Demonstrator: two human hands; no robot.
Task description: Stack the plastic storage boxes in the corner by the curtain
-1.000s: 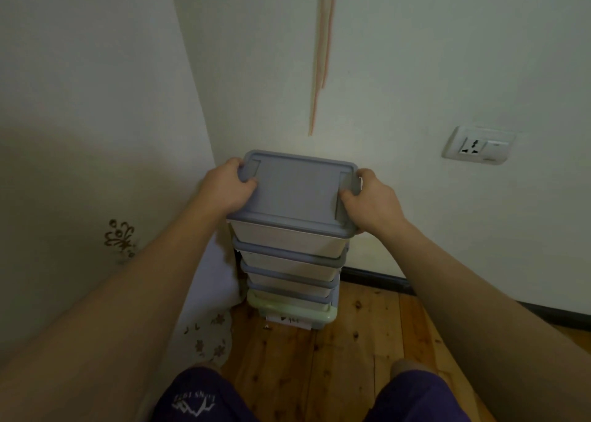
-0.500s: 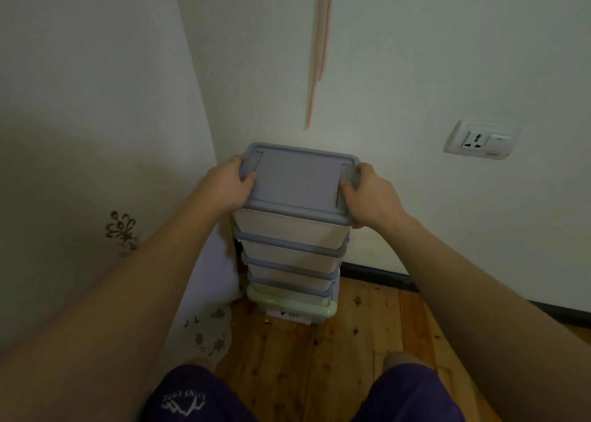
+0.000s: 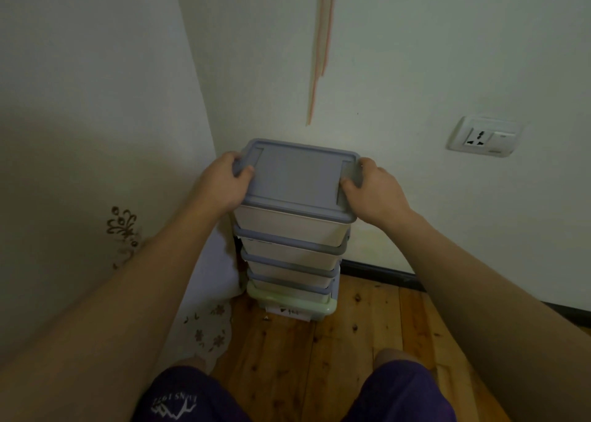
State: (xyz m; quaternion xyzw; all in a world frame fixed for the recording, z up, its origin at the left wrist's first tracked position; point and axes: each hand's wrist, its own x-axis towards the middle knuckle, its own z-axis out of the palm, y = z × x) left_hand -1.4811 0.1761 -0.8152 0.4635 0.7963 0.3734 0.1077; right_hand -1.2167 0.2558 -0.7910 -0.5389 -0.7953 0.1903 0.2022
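Observation:
A stack of plastic storage boxes stands in the corner on the wooden floor. The top box (image 3: pixel 294 191) is white with a blue-grey lid and sits on the stack of similar boxes (image 3: pixel 291 261). The lowest box (image 3: pixel 297 306) has a pale green rim and a paper label. My left hand (image 3: pixel 220 184) grips the top box's left end, thumb on the lid. My right hand (image 3: pixel 371 191) grips its right end the same way. A white curtain (image 3: pixel 96 165) with a floral print hangs just left of the stack.
A white wall stands right behind the boxes, with a dark skirting board (image 3: pixel 380 274) along the floor. A wall socket (image 3: pixel 483 136) sits at the right. The curtain's hem (image 3: pixel 208 332) lies on the wooden floor (image 3: pixel 335 351). My knees in purple shorts (image 3: pixel 179 399) show at the bottom.
The top box, held in both hands, has shifted slightly back toward the wall and settled over the stack. The view has tilted a little.

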